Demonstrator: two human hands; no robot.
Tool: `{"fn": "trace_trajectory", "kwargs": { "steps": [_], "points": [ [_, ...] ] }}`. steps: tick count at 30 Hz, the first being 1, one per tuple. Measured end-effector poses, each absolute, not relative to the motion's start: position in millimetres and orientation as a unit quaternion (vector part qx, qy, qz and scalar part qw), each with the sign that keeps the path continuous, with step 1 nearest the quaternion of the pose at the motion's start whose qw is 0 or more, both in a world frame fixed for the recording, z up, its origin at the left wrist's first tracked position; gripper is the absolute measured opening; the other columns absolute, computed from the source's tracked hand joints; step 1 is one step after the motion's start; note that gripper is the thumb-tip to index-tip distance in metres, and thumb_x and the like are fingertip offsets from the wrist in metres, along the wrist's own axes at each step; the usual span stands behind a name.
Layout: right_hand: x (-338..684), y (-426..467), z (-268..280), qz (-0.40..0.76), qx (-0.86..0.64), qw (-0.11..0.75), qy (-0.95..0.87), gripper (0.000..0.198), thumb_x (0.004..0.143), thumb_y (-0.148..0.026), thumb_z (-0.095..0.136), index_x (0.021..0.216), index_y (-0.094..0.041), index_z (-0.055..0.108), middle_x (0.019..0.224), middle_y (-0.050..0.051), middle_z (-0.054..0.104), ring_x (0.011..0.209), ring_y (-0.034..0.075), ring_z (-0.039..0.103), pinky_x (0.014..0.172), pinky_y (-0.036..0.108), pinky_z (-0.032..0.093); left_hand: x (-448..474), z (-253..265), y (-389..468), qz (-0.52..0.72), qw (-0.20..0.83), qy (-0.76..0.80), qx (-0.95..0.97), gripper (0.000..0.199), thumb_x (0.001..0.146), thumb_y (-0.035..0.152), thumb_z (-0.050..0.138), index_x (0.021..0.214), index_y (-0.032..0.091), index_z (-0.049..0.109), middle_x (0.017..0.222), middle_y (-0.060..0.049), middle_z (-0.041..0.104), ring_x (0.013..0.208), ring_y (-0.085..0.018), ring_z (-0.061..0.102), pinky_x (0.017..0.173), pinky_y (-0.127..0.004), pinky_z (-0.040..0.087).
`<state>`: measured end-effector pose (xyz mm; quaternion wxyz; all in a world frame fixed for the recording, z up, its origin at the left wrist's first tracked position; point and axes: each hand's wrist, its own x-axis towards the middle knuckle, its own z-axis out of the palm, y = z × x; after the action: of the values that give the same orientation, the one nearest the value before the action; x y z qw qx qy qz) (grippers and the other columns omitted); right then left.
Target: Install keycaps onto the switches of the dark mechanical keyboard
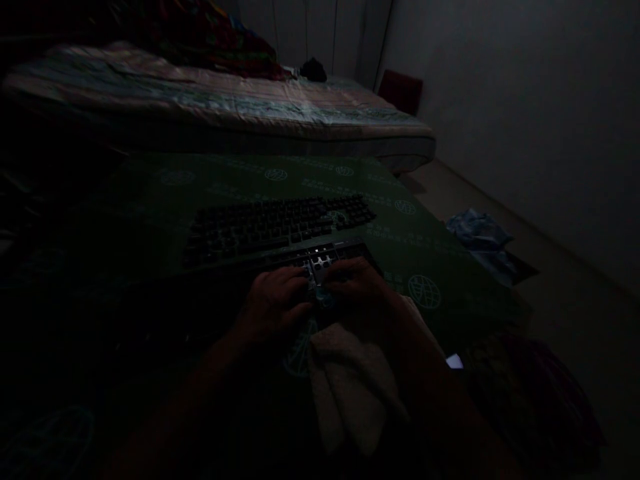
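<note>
In very dim light, a dark keyboard body (355,248) lies under my hands, with a pale, exposed patch showing between them. My left hand (277,293) grips the keyboard's near side, its fingers over the top and thumb toward the front edge. My right hand (355,277) is closed with its fingertips bent down at the exposed patch; whatever they pinch is hidden. Just beyond the keyboard, many loose dark keycaps (265,223) lie in rows like a keyboard layout. A beige cloth (355,380) is beneath my right forearm.
All this sits on a green printed surface (425,260) with white globe marks. A mattress (225,100) with bedding stands behind it. To the right, a crumpled bluish bag or cloth (477,233) lies on the floor beside a pale wall (525,100).
</note>
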<state>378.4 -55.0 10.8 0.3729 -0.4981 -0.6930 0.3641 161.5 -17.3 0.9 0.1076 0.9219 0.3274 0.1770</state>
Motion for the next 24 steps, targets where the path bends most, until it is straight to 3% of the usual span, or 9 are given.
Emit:
{"fn": "trace_trajectory", "kwargs": {
  "steps": [4,24],
  "points": [
    [381.8,-52.7,8.3,0.391,-0.48,0.383,-0.686,0.009,0.071,-0.019,0.067,0.077,-0.015,0.071,0.077,0.002,0.07,0.073,0.015,0.063,0.073,0.027,0.048,162.0,2.5,-16.1,0.167,0.116,0.333,0.921,0.037,0.079,0.043,0.055,0.108,0.021,0.063,0.128,-0.011,0.059,0.119,-0.029,0.053,0.094,-0.048,0.04],
    [384.5,-57.8,18.5,0.416,-0.489,0.399,-0.655,0.007,0.067,-0.017,0.07,0.074,-0.015,0.073,0.075,0.001,0.07,0.072,0.014,0.062,0.07,0.025,0.047,163.9,6.9,-11.8,0.126,0.113,0.298,0.939,0.038,0.079,0.039,0.057,0.11,0.018,0.062,0.127,-0.012,0.059,0.117,-0.027,0.054,0.095,-0.043,0.042]
  ]
}}
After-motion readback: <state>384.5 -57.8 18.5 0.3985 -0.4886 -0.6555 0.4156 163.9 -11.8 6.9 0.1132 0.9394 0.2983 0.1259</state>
